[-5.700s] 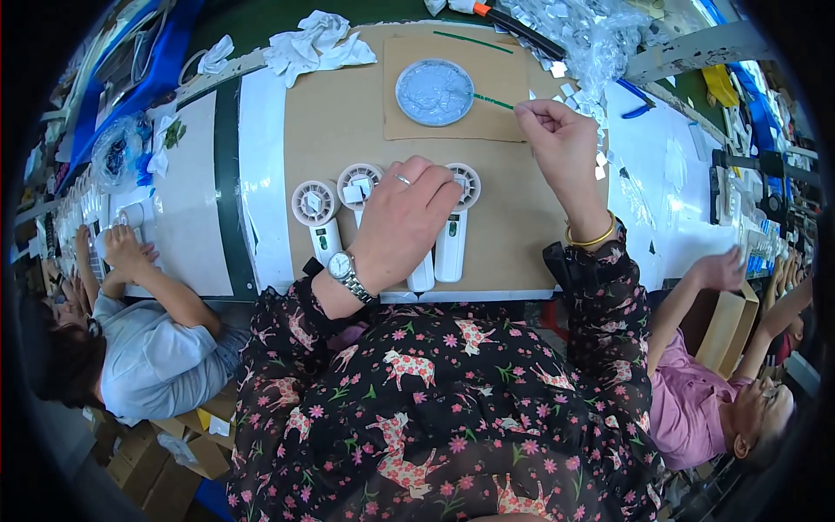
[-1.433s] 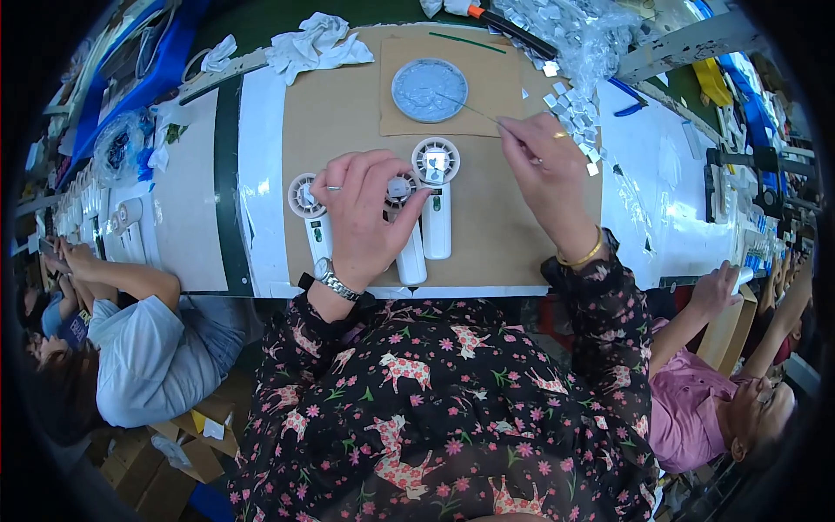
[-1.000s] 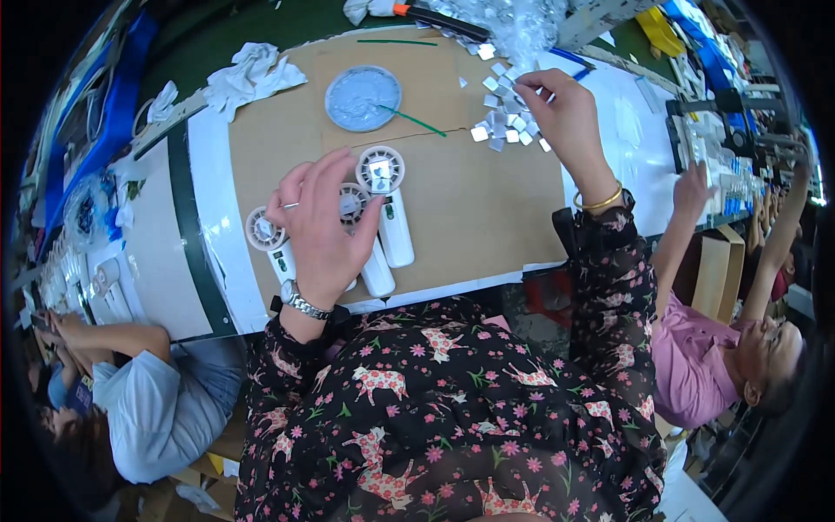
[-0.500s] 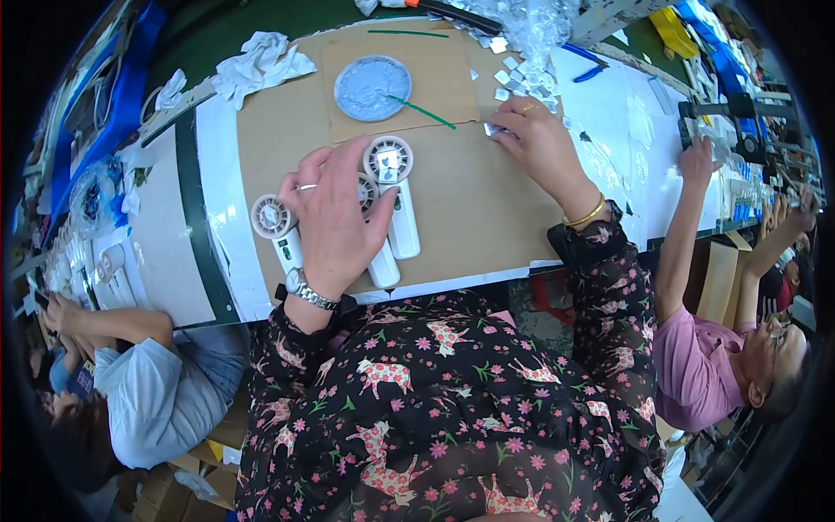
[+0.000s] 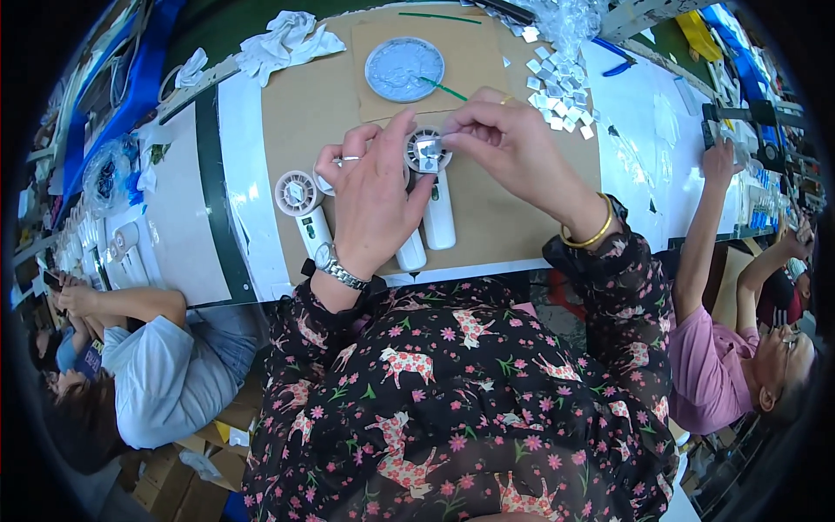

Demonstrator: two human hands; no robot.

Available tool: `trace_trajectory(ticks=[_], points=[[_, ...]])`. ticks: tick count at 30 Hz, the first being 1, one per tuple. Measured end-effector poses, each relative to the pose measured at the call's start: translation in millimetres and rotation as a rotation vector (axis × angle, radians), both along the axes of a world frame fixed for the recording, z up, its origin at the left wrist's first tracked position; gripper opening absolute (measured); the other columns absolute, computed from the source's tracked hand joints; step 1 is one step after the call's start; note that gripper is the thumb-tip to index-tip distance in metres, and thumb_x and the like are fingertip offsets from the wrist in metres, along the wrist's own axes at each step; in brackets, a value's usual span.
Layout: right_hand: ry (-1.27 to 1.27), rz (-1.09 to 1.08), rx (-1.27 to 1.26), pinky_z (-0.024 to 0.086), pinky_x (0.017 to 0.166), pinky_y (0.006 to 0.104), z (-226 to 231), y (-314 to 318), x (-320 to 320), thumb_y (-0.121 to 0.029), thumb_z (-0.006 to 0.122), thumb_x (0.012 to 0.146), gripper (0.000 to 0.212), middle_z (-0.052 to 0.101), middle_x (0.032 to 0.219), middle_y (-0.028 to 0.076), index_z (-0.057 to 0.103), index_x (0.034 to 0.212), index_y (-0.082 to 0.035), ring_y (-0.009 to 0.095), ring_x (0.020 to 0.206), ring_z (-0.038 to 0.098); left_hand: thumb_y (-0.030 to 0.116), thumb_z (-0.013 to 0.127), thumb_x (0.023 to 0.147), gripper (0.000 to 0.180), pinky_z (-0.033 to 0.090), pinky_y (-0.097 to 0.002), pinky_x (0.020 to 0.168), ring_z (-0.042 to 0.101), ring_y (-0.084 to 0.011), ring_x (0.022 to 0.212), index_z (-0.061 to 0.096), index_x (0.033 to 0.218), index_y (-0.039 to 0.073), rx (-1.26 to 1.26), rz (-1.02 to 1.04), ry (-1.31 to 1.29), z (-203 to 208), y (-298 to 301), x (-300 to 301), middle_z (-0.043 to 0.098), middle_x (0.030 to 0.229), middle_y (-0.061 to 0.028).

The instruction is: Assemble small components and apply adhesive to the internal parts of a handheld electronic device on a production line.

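Several white handheld fans with round, slatted heads lie side by side in front of me. My left hand (image 5: 370,187) is over the middle ones, its fingers apart and partly hiding them. Its index finger and thumb reach to either side of the right-hand fan's (image 5: 440,213) head. Above that head, my right hand (image 5: 500,139) pinches a small shiny silver square (image 5: 428,155); its fingertips cover part of it. The leftmost fan (image 5: 297,193) lies tilted beside my left hand. Beyond the hands is a round dish (image 5: 404,70) of grey paste with a green stick (image 5: 444,88) in it.
Loose silver squares (image 5: 557,91) lie in a pile at the far right, near clear plastic wrap and blue-handled pliers (image 5: 616,56). Crumpled white cloth (image 5: 287,45) sits at the far left. Cardboard (image 5: 513,226) covers the worktop. People sit at both sides.
My right hand has moved left from beside the pile of silver squares to the right-hand fan, carrying a square. My left hand stays over the fans. The whole view has shifted slightly.
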State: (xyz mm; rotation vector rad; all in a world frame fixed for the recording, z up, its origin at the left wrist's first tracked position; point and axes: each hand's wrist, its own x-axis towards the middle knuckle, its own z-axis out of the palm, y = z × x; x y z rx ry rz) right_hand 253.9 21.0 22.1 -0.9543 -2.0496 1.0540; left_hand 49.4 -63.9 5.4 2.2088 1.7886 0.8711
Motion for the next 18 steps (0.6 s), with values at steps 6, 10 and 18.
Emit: trace_trajectory(ticks=[6, 10, 18], points=[[-0.091, -0.011, -0.087, 0.044, 0.062, 0.0278, -9, 1, -9, -0.008, 0.081, 0.092, 0.012, 0.061, 0.084, 0.003, 0.077, 0.101, -0.001, 0.01, 0.068, 0.052, 0.018, 0.086, 0.079, 0.083, 0.026, -0.05, 0.105, 0.057, -0.0287, 0.126, 0.048, 0.153, 0.009, 0.005, -0.03, -0.001, 1, -1, 5, 0.072, 0.129, -0.0068], [-0.134, -0.016, -0.118, 0.043, 0.061, 0.0285, -10, -1, -9, -0.009, 0.081, 0.091, 0.011, 0.06, 0.082, 0.003, 0.078, 0.099, -0.001, 0.01, 0.067, 0.052, 0.018, 0.086, 0.08, 0.084, 0.026, -0.0499, 0.106, 0.057, -0.0285, 0.126, 0.047, 0.153, 0.009, 0.009, -0.039, 0.003, -1, -2, 5, 0.073, 0.127, -0.0061], [-0.173, 0.036, -0.127, 0.043, 0.06, 0.0294, -28, 3, -7, -0.008, 0.082, 0.089, 0.01, 0.059, 0.075, 0.002, 0.079, 0.097, -0.002, 0.012, 0.065, 0.05, 0.015, 0.087, 0.079, 0.084, 0.026, -0.0504, 0.106, 0.058, -0.0284, 0.128, 0.047, 0.153, 0.009, 0.018, -0.057, -0.007, -10, -7, 7, 0.074, 0.125, -0.0056]])
